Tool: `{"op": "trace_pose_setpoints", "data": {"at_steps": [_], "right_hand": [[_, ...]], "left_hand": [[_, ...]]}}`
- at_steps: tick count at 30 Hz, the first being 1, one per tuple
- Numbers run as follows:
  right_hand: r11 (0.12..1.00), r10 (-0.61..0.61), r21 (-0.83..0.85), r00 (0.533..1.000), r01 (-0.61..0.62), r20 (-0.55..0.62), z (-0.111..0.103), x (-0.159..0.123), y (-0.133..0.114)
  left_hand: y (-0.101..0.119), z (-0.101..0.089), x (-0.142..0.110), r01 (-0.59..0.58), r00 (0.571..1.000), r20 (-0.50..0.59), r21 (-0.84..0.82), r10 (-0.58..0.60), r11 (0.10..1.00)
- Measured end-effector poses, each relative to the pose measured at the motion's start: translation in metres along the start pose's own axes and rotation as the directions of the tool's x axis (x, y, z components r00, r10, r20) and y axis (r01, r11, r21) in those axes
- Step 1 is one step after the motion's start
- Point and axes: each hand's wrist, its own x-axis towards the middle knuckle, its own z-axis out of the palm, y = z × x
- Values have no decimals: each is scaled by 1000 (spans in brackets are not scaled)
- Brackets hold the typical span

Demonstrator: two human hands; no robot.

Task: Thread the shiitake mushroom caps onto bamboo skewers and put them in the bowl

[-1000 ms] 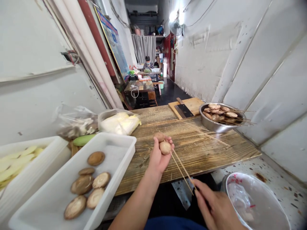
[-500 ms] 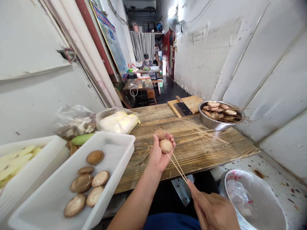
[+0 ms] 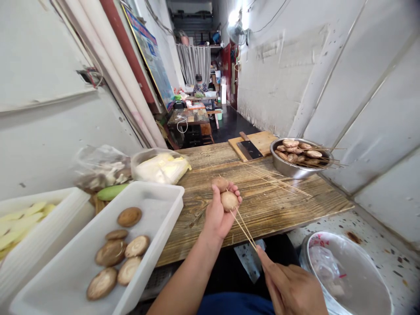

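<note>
Two skewers (image 3: 252,243) point to eleven o'clock from our right hand (image 3: 292,280)
We pinch their near ends in our right fingers, long axis running five to eleven o'clock, up to the nearer mushroom (image 3: 229,201); our left hand (image 3: 219,221) cups it and the farther mushroom (image 3: 219,183) over the worktop (image 3: 197,227), though the tips seem partly hidden
</note>
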Motion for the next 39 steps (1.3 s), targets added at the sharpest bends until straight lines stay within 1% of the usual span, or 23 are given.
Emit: {"op": "trace_pose_setpoints", "data": {"at_steps": [4,10,16,19,22,25,30,34,39], "right_hand": [[1000,-1,-8,1000,1,-7,-2,1,0],[1000,15,1,1000,-15,-18,3,-5,-1],[999,17,-27,998,-19,-64,10,-10,-3],[998,17,-53,997,-21,-78,11,-10,-4],[997,23,-75,995,-30,-95,10,-8,-6],[995,3,-101,994,-14,-106,6,-1,-8],[995,-30,-102,996,22,-81,-2,9,-11],[996,-27,-92,996,19,-85,-1,10,-12],[995,-11,-101,997,2,-80,2,10,-14]], "left_hand": [[-2,1,-3,0,1000,-11,-4,0,1000],[-3,5,-7,8,1000,22,0,-8,1000],[-7,10,-12,-44,999,-9,24,44,999],[-10,11,-15,-51,999,2,31,51,998],[-11,12,-17,-50,999,5,25,50,998],[-12,14,-20,-44,999,-1,29,44,999],[-14,15,-23,-54,999,7,47,53,997],[-17,14,-24,-40,999,10,42,39,998],[-19,13,-27,-31,999,-15,46,32,998]]}}
